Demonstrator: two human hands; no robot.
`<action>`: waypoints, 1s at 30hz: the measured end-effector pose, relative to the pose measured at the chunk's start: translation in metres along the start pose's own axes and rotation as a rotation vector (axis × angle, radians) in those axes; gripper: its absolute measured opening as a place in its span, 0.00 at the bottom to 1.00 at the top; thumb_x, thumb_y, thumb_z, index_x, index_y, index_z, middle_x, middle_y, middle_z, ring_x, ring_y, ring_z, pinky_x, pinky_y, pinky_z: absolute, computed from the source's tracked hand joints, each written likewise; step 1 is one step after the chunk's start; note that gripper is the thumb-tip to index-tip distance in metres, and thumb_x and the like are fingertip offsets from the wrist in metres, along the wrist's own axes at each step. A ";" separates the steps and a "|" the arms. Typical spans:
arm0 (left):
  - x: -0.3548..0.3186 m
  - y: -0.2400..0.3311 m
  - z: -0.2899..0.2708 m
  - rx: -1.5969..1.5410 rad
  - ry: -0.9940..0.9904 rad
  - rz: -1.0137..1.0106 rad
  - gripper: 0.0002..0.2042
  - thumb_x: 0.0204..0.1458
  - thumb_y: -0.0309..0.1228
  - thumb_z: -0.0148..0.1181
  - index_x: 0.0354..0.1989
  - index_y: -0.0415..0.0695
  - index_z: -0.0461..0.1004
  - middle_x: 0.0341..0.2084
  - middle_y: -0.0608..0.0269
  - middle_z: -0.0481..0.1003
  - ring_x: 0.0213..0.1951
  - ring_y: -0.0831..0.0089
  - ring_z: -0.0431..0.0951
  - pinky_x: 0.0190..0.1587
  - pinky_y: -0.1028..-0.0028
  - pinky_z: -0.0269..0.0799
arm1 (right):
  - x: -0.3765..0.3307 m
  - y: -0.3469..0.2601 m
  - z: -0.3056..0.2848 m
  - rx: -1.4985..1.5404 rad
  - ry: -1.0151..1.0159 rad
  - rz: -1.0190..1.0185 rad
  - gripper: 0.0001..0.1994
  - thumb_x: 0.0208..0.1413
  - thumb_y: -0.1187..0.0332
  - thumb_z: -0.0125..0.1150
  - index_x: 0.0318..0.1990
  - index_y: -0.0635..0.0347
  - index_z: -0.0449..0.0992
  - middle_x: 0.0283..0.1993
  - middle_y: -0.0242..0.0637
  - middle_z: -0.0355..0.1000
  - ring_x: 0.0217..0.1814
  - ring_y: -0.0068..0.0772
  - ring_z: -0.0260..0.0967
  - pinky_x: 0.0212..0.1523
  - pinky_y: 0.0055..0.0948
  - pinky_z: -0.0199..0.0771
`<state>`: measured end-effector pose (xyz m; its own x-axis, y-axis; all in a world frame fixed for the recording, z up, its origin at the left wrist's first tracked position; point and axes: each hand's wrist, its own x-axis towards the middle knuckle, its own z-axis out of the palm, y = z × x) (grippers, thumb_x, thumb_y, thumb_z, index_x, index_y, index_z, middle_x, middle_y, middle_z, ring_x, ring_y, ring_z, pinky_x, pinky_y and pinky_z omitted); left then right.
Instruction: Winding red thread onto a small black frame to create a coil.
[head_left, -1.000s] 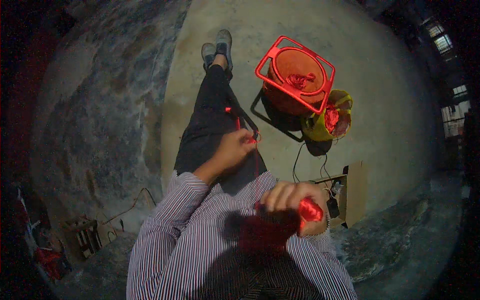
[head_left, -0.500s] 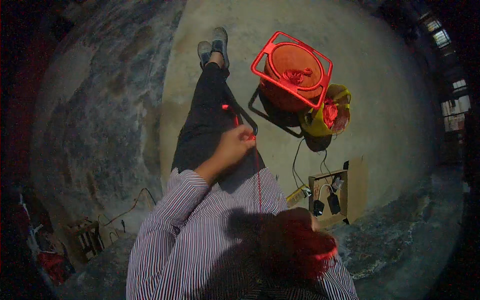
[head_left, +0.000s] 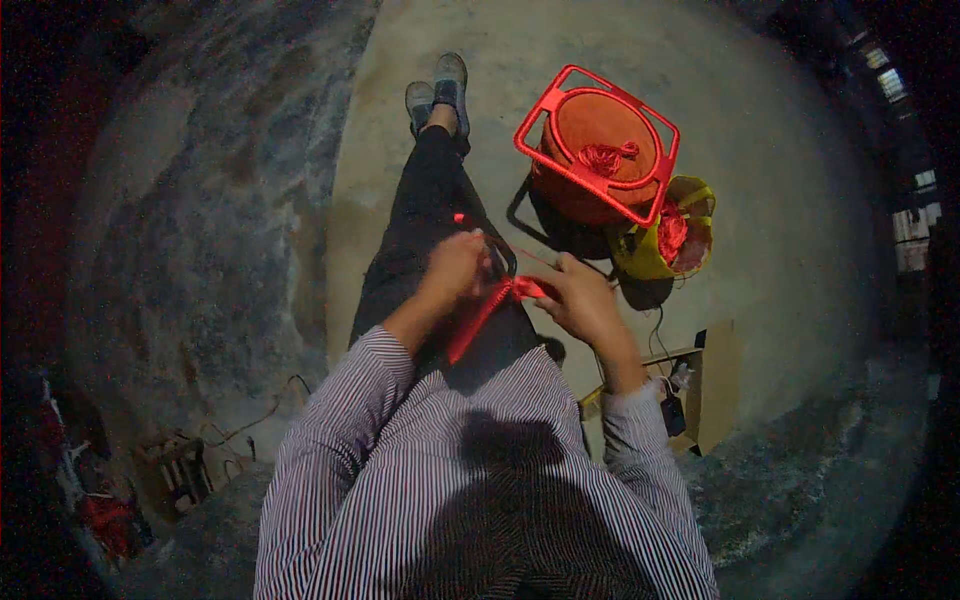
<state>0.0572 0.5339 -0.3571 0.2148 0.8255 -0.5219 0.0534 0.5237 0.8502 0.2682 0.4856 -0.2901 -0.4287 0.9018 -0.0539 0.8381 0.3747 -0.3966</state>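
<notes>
A dark wire frame (head_left: pixel 511 256) lies over my lap, partly covered with red cord. My left hand (head_left: pixel 457 264) is closed around one side of it, above my thigh. To its right, my right hand (head_left: pixel 585 302) pinches red cord (head_left: pixel 530 288) close to the frame's corner. A thin red strand runs between the two hands. Below them a red strip (head_left: pixel 480 325) slants toward my shirt, smeared by motion; I cannot tell whether it is wound frame or loose cord.
Ahead to the right, a red frame (head_left: pixel 548 158) with a ring rests on an orange round stool (head_left: pixel 580 205). A red cord bundle (head_left: pixel 606 158) lies inside the ring. A yellow bag (head_left: pixel 640 252) holds more red cord. Nearer stands a cardboard box (head_left: pixel 715 385) with dark adapters and cables.
My right hand has come up from low near my shirt to the frame, bringing red cord. My left hand has shifted slightly up, and the frame has turned.
</notes>
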 end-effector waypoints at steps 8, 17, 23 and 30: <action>-0.004 0.000 0.001 0.653 0.426 0.490 0.12 0.54 0.34 0.46 0.27 0.38 0.70 0.25 0.46 0.73 0.30 0.47 0.74 0.32 0.55 0.67 | 0.024 0.003 0.070 1.053 0.169 0.372 0.20 0.41 0.70 0.65 0.45 0.61 0.71 0.41 0.46 0.70 0.48 0.50 0.67 0.51 0.37 0.67; -0.038 0.038 0.026 -0.310 0.011 0.133 0.14 0.57 0.39 0.48 0.25 0.42 0.68 0.19 0.63 0.71 0.13 0.78 0.65 0.13 0.79 0.57 | 0.008 0.030 0.022 1.336 0.451 0.357 0.11 0.55 0.66 0.56 0.44 0.61 0.71 0.42 0.34 0.69 0.43 0.28 0.67 0.44 0.27 0.67; -0.021 0.003 0.033 -0.382 -0.146 0.042 0.17 0.58 0.43 0.47 0.23 0.44 0.67 0.22 0.58 0.74 0.17 0.74 0.72 0.14 0.79 0.59 | -0.057 0.091 -0.036 1.948 0.885 0.372 0.20 0.60 0.55 0.47 0.53 0.59 0.65 0.45 0.37 0.72 0.41 0.39 0.72 0.42 0.37 0.74; -0.041 0.034 0.034 -0.292 -0.059 -0.195 0.20 0.59 0.48 0.43 0.22 0.45 0.65 0.19 0.57 0.74 0.18 0.70 0.75 0.13 0.78 0.58 | -0.188 0.112 0.031 1.397 0.261 0.739 0.18 0.57 0.59 0.54 0.49 0.61 0.69 0.40 0.34 0.70 0.36 0.27 0.68 0.35 0.25 0.71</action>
<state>0.0839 0.5111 -0.3044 0.2845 0.6949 -0.6604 -0.1805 0.7154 0.6750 0.4319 0.3515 -0.3522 0.1014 0.8526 -0.5127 -0.1887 -0.4895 -0.8513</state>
